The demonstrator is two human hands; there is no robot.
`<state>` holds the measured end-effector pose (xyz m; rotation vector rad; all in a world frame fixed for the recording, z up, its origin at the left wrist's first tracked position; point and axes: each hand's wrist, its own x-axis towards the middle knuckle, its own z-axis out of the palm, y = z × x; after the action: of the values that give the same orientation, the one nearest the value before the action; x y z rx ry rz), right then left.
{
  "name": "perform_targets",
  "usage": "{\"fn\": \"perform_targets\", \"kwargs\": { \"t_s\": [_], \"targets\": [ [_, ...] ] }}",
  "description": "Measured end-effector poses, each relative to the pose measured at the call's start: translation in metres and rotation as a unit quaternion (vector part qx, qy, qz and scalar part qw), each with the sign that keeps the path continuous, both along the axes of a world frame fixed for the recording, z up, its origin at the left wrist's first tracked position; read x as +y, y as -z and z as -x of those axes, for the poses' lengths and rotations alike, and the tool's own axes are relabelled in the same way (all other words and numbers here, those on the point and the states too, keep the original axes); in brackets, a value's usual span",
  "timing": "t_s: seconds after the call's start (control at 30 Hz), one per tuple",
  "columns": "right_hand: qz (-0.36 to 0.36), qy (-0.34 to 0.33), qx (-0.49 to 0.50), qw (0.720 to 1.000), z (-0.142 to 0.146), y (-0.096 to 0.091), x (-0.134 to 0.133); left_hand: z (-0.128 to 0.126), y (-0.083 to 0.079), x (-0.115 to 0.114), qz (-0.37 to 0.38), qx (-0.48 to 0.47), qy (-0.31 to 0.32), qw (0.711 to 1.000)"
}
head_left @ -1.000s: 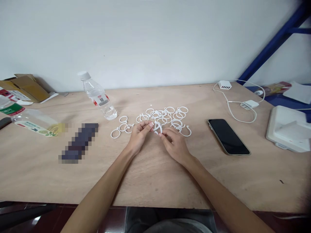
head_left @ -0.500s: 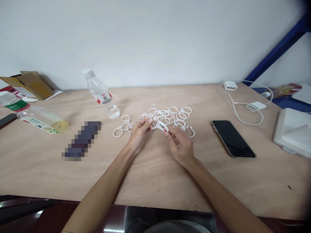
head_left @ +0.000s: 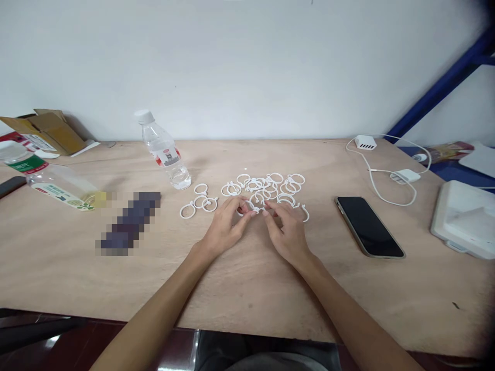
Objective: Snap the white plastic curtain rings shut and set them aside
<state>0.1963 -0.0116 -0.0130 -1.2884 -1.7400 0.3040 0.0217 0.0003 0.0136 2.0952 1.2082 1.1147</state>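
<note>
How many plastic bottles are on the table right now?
2. A clear bottle with a red-and-white label is up and left of the white plastic rings; a green-labelled bottle lies at the left end of the wooden table. None seem hidden.

Hands drawn together, ring lowered

The white plastic ring (head_left: 247,208) that the right hand (head_left: 286,234) pinched clear of the others has dropped to the near edge of the pile of rings (head_left: 266,186), just above the desk (head_left: 247,278). The left hand (head_left: 224,229) has swung in, its fingers (head_left: 245,212) now curled over the ring and partly hiding it, while the right fingers (head_left: 269,207) close in from the right. The whole view sits more level.
</note>
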Motion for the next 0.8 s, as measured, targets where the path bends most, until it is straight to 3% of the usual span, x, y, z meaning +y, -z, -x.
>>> {"fn": "perform_targets", "kwargs": {
  "t_s": [0.23,0.5,0.67,0.8],
  "targets": [
    [0.079,-0.156,0.097,0.98,0.01,-0.013,-0.012,0.019,0.004,-0.016,-0.035,-0.048,-0.002,0.998],
    [0.157,-0.133,0.18,0.962,0.009,-0.016,-0.012,0.015,0.011,-0.015,0.081,-0.139,0.024,0.987],
    [0.175,-0.124,0.221,0.951,0.007,-0.018,-0.011,0.014,0.001,-0.016,0.17,-0.158,0.083,0.969],
    [0.176,-0.137,0.247,0.943,0.007,-0.021,-0.01,0.01,-0.007,-0.018,0.228,-0.228,0.12,0.939]
  ]
}}
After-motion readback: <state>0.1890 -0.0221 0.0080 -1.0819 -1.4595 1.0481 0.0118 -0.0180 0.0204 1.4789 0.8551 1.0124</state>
